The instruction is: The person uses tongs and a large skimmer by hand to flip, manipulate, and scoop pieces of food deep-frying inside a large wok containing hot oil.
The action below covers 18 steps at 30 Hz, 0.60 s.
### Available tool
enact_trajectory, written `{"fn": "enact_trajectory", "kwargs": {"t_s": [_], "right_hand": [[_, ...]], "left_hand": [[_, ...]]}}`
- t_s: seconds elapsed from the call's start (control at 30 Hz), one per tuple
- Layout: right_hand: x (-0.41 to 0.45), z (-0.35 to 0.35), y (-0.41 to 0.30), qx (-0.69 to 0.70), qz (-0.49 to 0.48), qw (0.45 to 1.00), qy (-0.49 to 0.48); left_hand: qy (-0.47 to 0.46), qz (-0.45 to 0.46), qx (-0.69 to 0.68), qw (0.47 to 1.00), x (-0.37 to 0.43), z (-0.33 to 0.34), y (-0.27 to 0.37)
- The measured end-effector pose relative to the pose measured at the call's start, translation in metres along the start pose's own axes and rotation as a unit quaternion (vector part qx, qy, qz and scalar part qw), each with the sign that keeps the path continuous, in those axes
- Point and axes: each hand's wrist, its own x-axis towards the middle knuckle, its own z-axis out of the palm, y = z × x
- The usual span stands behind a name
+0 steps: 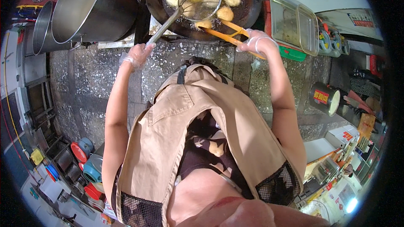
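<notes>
A wide dark wok (251, 6) of bubbling oil stands before me, with several round golden fritters (225, 13) floating in it. My left hand (139, 55), in a clear plastic glove, grips the metal handle of a wire-mesh skimmer (202, 0). The skimmer's round mesh head is over the middle of the wok, with fritters showing through it. In my right hand (259, 42), gloved the same way, is a pair of orange-brown tongs (225, 37). Their two tips are apart at the wok's near rim, close to one fritter (203, 24); whether they touch it I cannot tell.
Two large metal pots (91, 15) stand left of the wok. On the right are clear rectangular trays (285, 22) over a green tray (293, 53), with several jars (325, 42) beyond. A dark bucket with a label (325, 99) sits farther right. Basins (93, 167) are stacked behind on the left.
</notes>
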Motion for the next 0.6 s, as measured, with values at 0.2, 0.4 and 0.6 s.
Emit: {"fn": "enact_trajectory", "kwargs": {"t_s": [0.2,0.4,0.6], "right_hand": [[-0.014,-0.006,0.042,0.132,0.074,0.986,0.067],[-0.003,0.018,0.072,0.285,0.087,0.944,0.141],[-0.007,0.029,0.065,0.403,0.064,0.891,0.197]], "left_hand": [[-0.039,-0.031,-0.003,0.999,-0.008,-0.010,0.012],[-0.018,-0.030,-0.034,0.999,-0.003,0.000,0.003],[-0.051,-0.049,-0.036,0.997,-0.006,-0.004,0.009]]}}
